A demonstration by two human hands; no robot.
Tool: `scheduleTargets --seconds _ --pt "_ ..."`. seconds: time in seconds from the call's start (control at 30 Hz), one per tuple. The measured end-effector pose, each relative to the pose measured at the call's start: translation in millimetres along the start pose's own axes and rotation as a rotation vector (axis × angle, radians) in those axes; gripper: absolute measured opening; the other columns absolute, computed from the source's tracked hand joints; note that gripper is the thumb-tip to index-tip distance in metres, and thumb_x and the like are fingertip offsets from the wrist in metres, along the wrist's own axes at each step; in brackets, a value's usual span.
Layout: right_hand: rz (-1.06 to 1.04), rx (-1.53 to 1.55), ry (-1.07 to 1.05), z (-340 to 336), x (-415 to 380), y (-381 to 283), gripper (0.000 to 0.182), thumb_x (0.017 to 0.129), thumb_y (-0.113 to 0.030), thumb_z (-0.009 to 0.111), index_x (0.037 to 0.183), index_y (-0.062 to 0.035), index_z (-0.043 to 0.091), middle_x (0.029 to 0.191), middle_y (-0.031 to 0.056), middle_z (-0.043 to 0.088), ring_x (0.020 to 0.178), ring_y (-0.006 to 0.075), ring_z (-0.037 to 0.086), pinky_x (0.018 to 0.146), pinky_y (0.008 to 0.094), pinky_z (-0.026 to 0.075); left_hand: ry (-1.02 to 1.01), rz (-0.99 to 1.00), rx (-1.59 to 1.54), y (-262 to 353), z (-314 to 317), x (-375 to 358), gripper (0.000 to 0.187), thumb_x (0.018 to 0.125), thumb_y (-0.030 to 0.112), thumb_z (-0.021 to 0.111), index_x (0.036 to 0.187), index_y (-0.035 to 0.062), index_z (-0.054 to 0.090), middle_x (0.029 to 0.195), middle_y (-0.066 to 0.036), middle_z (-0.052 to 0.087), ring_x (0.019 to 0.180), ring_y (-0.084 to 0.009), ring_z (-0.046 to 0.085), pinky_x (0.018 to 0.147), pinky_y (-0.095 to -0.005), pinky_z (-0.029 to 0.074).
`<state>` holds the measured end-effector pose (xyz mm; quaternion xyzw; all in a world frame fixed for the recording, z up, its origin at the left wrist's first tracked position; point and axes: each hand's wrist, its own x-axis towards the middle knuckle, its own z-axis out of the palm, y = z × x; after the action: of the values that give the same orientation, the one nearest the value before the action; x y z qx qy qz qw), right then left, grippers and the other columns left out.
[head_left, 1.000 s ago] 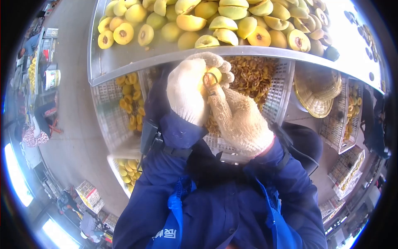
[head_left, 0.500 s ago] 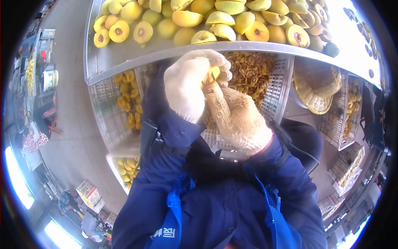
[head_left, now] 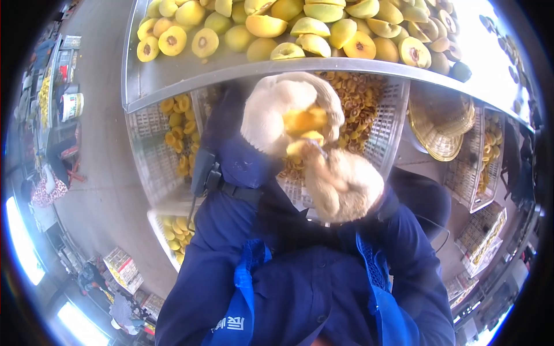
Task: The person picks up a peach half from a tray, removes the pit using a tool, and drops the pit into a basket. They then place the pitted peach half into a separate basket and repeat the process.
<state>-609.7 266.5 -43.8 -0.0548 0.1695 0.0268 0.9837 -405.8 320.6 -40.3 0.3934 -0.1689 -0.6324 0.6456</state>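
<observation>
My left hand (head_left: 268, 112), in a pale knitted glove, curls around a yellow peach half (head_left: 306, 120) above a crate. Just below it, my gloved right hand (head_left: 346, 187) is closed on a small metal pitting tool (head_left: 323, 154), mostly hidden and blurred by motion. At the tool's end, a cut piece of peach flesh (head_left: 306, 144) with a brownish part shows between the two hands. Halved yellow peaches (head_left: 262, 26), several with brown centres facing up, are heaped on the metal table ahead of my hands.
The metal table's raised rim (head_left: 242, 74) runs just beyond my hands. Beneath it stands a white crate (head_left: 395, 124) of brown-yellow scraps (head_left: 360, 109). Peach halves (head_left: 180, 135) fill a crate at left. Wicker baskets (head_left: 441, 130) and more crates stand at right. Other people are far left.
My hands have drawn apart, the right moving down and toward me. My left hand has turned, exposing the orange peach half. A cut piece now shows at the tool's end.
</observation>
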Motion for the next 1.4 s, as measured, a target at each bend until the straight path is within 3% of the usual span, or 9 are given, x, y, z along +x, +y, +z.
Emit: scheduleTargets --seconds 0.1,0.2,0.47,0.53,0.57,0.73,1.0,1.17,1.4 --pt "0.004 -0.291 0.058 -30.3 -20.2 0.6 0.04 0.107 -0.041 0.067 0.106 -0.0012 0.071 0.083 0.0059 0.068 0.073 0.017 0.063 0.068 0.0337 0.052 0.149 0.093 -0.218 -12.6 4.7 -0.6 0.033 0.098 0.026 0.061 0.104 -0.0057 0.068 0.092 -0.02 0.074 0.08 -0.0293 0.072 0.071 -0.0392 0.058" --pt "-0.003 -2.107 0.528 -118.2 -16.8 16.0 0.047 0.116 -0.037 0.048 0.101 0.0036 0.068 0.074 0.0158 0.066 0.073 0.0271 0.068 0.064 0.0438 0.053 0.342 0.168 0.118 12.9 -12.2 -36.0 0.036 0.102 0.027 0.062 0.113 -0.0069 0.071 0.097 -0.02 0.076 0.086 -0.0272 0.074 0.075 -0.0387 0.059" --pt "-0.19 -1.215 0.764 16.1 6.0 -1.1 0.052 0.116 -0.042 0.052 0.1 0.0047 0.07 0.076 0.0145 0.068 0.069 0.0215 0.064 0.066 0.0394 0.051 0.885 0.137 1.791 115.8 -100.9 13.9 0.036 0.096 0.027 0.071 0.126 0.0083 0.078 0.128 -0.014 0.077 0.122 -0.0291 0.071 0.102 -0.0407 0.057" --pt "-0.059 -1.182 0.714 56.5 7.5 -12.3 0.041 0.114 -0.034 0.057 0.107 0.0041 0.07 0.082 0.0136 0.07 0.074 0.0205 0.067 0.07 0.0369 0.052 0.738 0.102 1.954 101.6 -135.3 46.7 0.019 0.094 0.021 0.069 0.109 0.0117 0.078 0.114 -0.012 0.076 0.115 -0.0293 0.069 0.091 -0.0431 0.06" --pt "-0.204 -1.257 0.584 49.9 9.3 -12.9 0.037 0.114 -0.031 0.059 0.11 0.0041 0.069 0.087 0.0134 0.07 0.077 0.0181 0.067 0.07 0.0354 0.052 0.142 0.655 2.524 103.7 -190.9 46.6 0.008 0.092 0.015 0.067 0.095 0.0158 0.075 0.096 -0.012 0.072 0.1 -0.0291 0.071 0.08 -0.0442 0.06" --pt "-0.242 -0.861 0.364 60.4 16.3 -21.1 0.02 0.11 -0.02 0.066 0.116 -0.0009 0.069 0.102 0.0052 0.072 0.085 0.0087 0.067 0.068 0.0275 0.05 0.283 0.412 0.135 73.8 -71.3 -5.6 0.036 0.099 0.024 0.069 0.126 -0.0012 0.068 0.112 -0.018 0.072 0.098 -0.0291 0.073 0.078 -0.0362 0.064" --pt "-0.47 -1.311 0.339 46.9 24.1 -6.1 0.037 0.102 -0.01 0.067 0.138 -0.0007 0.061 0.099 0.0111 0.07 0.082 0.0241 0.07 0.066 0.0369 0.055 0.133 0.304 -0.35 6.2 8.2 2.1 0.061 0.113 0.053 0.045 0.14 -0.0001 0.059 0.116 -0.022 0.073 0.093 -0.0364 0.075 0.079 -0.0426 0.064" --pt "-0.665 -1.61 0.344 38.0 30.3 -4.0 0.057 0.097 -0.001 0.063 0.154 -0.0027 0.053 0.103 0.0185 0.07 0.084 0.038 0.07 0.073 0.0444 0.059 0.226 0.356 -0.376 5.2 14.8 3.7 0.054 0.083 0.03 0.058 0.124 -0.0047 0.068 0.119 -0.027 0.071 0.111 -0.0475 0.07 0.098 -0.0595 0.061" --pt "-0.659 -1.757 0.36 29.6 33.4 -0.8 0.051 0.103 -0.005 0.059 0.154 -0.0032 0.054 0.099 0.0174 0.069 0.082 0.0363 0.069 0.071 0.0455 0.057 0.3 0.335 -0.24 -10.4 13.2 7.9 0.043 0.107 0.048 0.058 0.101 0.0054 0.063 0.112 -0.015 0.068 0.115 -0.0395 0.068 0.1 -0.0574 0.059"
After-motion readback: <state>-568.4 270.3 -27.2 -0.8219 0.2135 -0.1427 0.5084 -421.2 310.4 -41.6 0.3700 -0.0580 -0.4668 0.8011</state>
